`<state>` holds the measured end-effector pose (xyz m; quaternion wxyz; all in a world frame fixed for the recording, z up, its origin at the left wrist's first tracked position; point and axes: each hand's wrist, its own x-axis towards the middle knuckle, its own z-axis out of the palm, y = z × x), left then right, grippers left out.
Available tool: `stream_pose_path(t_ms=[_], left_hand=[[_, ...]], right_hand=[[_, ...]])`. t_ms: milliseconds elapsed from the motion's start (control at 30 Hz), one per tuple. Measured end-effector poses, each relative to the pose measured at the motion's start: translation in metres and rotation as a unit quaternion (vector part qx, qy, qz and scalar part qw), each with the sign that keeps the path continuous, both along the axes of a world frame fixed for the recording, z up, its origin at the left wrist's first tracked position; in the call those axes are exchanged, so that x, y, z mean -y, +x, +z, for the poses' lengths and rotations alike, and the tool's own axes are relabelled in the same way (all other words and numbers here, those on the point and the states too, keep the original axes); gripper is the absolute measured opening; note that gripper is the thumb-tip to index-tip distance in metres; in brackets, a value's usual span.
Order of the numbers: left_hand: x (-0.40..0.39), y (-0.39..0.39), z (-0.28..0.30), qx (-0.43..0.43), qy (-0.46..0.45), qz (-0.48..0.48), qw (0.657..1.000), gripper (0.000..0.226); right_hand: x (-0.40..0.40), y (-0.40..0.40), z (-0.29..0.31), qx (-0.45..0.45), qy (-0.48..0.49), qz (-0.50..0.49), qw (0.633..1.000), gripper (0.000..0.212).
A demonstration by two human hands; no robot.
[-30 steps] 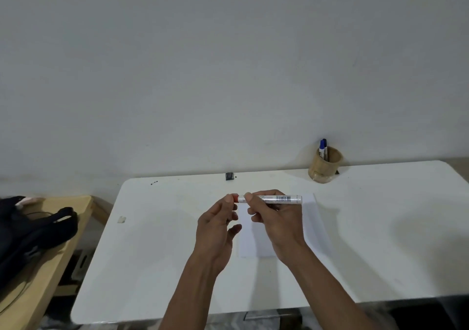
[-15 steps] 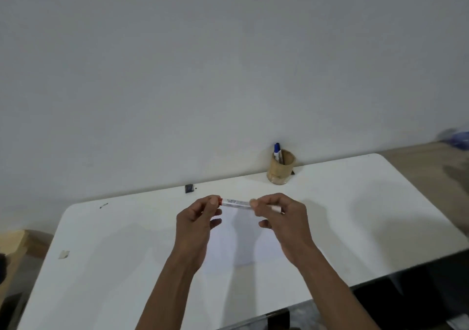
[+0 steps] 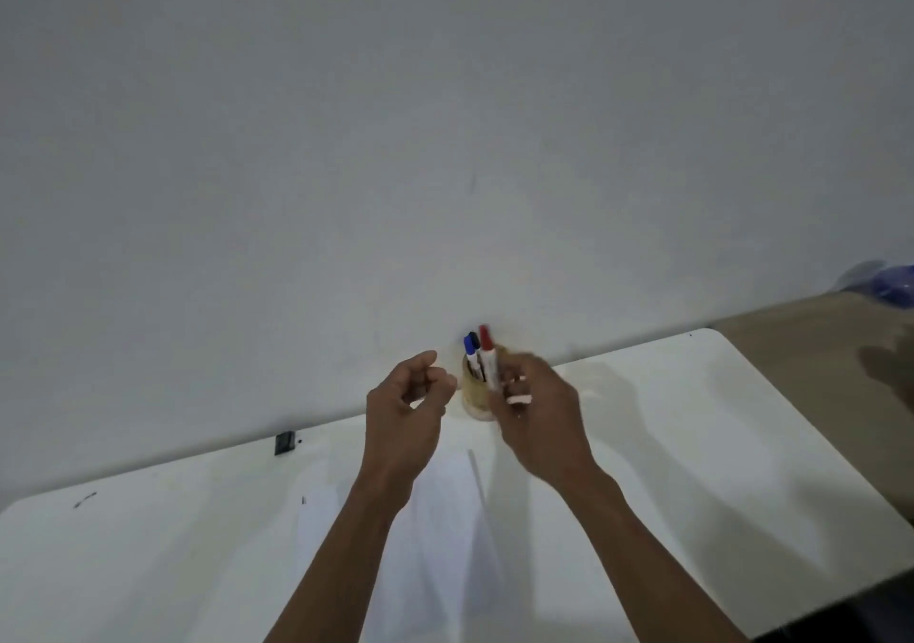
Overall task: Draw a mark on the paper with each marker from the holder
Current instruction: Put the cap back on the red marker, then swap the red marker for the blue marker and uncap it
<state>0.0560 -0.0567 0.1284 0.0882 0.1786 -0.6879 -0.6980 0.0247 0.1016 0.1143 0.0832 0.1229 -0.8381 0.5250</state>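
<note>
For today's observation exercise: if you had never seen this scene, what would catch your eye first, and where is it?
First, the two bare hands raised mid-frame: the right hand grips a red-capped marker at the wooden holder, while the left hand hovers loosely curled beside it. Blue and black caps poke from the holder against the wall. Below, the white paper lies on the white table.

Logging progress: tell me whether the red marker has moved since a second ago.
Yes. The red marker, earlier held flat over the paper, now stands in the holder.
</note>
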Motion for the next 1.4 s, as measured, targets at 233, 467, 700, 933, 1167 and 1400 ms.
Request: stream_pose_path(t_ms=[233, 467, 700, 933, 1167, 1400], left_hand=[[-0.036, -0.048, -0.054, 0.147, -0.141, 0.0, 0.979, 0.079], [-0.057, -0.075, -0.076, 0.17, -0.135, -0.007, 0.976, 0.081], [-0.059, -0.081, -0.088, 0.144, -0.121, 0.014, 0.982, 0.064], [-0.057, -0.082, -0.096, 0.13, -0.132, 0.021, 0.982, 0.068], [-0.056, -0.086, -0.109, 0.139, -0.079, 0.037, 0.986, 0.06], [-0.054, -0.083, -0.1, 0.072, -0.028, 0.055, 0.996, 0.032]], right_hand=[[-0.016, -0.09, -0.01, -0.025, -0.083, -0.006, 0.996, 0.058], [-0.022, -0.115, -0.059, -0.051, 0.062, 0.054, 0.995, 0.052], [-0.017, -0.121, -0.083, -0.099, 0.105, 0.031, 0.989, 0.027], [-0.008, -0.12, -0.088, -0.109, 0.126, -0.026, 0.986, 0.023], [0.021, -0.109, -0.072, -0.104, 0.194, -0.074, 0.973, 0.025], [0.038, -0.109, -0.077, -0.043, 0.239, -0.102, 0.965, 0.02]])
